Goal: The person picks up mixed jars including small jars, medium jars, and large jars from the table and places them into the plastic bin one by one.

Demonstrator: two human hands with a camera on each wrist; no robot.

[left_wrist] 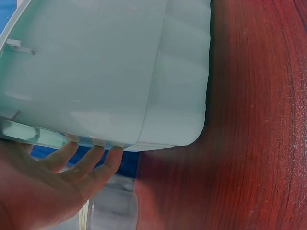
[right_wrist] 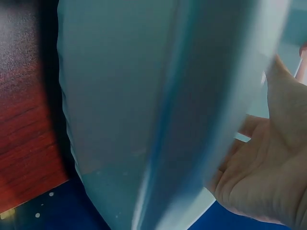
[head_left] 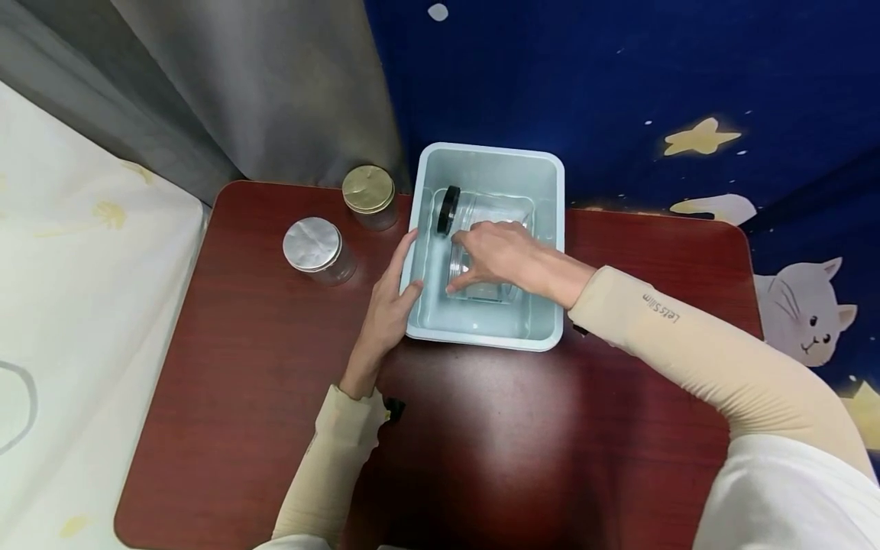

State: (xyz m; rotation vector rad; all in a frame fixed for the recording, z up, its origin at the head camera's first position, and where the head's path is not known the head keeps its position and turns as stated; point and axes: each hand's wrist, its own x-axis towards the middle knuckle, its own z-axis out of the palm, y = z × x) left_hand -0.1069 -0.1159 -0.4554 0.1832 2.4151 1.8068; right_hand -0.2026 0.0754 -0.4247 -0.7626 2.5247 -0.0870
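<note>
A pale blue-green plastic bin (head_left: pixel 474 336) stands on the table. My left hand (head_left: pixel 388 313) rests at its left rim; in the left wrist view its fingers (left_wrist: pixel 91 167) lie fairly straight, tips against the rim. My right hand (head_left: pixel 498 256) reaches into the bin and grips a clear jar (head_left: pixel 457 263) lying on its side, thumb and fingers on either side of its threaded mouth. Beyond it lies another clear jar with a black lid (head_left: pixel 449 210). In the right wrist view the bin wall (right_wrist: pixel 115 96) hides the jars and part of the right hand (right_wrist: pixel 268 163).
Left of the bin stand a clear jar with a silver lid (head_left: pixel 312 244) and one with a gold lid (head_left: pixel 368 189). The dark red table (head_left: pixel 261 412) runs back to a grey curtain (head_left: pixel 275 92) and a dark blue patterned cloth (head_left: pixel 605 92).
</note>
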